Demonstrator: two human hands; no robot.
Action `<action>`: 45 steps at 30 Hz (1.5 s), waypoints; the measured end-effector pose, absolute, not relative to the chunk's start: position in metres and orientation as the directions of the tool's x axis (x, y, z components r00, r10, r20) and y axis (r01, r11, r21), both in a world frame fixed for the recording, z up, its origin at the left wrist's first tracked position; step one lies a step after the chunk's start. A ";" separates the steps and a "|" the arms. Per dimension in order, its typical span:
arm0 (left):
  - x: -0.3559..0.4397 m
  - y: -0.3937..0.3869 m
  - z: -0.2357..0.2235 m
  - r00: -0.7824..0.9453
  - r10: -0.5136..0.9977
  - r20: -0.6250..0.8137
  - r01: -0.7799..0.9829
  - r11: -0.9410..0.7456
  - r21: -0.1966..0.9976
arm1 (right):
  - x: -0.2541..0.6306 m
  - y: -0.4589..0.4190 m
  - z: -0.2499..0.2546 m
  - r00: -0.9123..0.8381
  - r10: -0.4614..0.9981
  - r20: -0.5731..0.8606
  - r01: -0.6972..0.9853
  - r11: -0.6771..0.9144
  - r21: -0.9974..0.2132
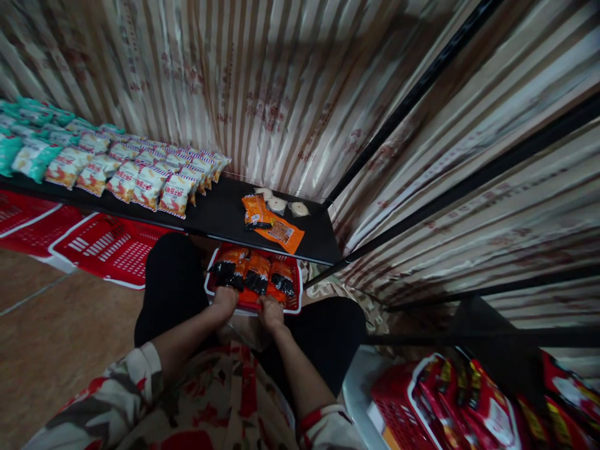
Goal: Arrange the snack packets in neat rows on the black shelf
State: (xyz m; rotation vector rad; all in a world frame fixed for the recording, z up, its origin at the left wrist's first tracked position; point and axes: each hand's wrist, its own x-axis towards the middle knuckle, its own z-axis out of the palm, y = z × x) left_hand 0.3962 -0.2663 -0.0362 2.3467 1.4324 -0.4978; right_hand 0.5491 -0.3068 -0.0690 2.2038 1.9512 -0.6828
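Observation:
A small red basket (300,294) with a white rim sits between my knees, against the front edge of the black shelf. In it stand several orange-and-black snack packets (257,275) side by side. My left hand (225,301) is closed at the basket's near edge, left of its middle. My right hand (272,312) is closed on the same edge a little to the right. The fingertips of both hands are partly hidden. On the shelf just beyond lie loose orange packets (284,234) and several round pale items in clear wrap (277,205).
White-and-orange snack bags (145,186) and teal bags (35,157) stand in rows on the black shelf (210,209). Red baskets (112,244) sit below it. Black poles (403,119) slant at right before a striped curtain (281,81). A red basket of red packets (398,400) stands lower right.

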 end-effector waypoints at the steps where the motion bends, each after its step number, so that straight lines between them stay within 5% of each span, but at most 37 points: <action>1: 0.391 -0.265 -0.036 0.414 0.777 -0.475 0.901 -0.423 0.094 | 0.542 -0.307 -0.068 0.052 0.907 -0.419 0.967 -0.149 -0.204; 12: 0.368 -0.265 -0.035 0.397 0.775 -0.492 0.906 -0.418 0.072 | 0.505 -0.300 -0.052 -0.035 0.847 -0.531 0.989 -0.047 -0.139; 38: 0.358 -0.266 -0.028 0.488 0.758 -0.432 0.863 -0.493 0.110 | 0.504 -0.307 -0.045 -0.013 0.864 -0.503 0.978 -0.094 -0.186; 45: 0.359 -0.268 -0.014 0.552 0.770 -0.322 0.831 -0.539 0.136 | 0.506 -0.312 -0.045 -0.029 0.868 -0.495 0.978 -0.076 -0.192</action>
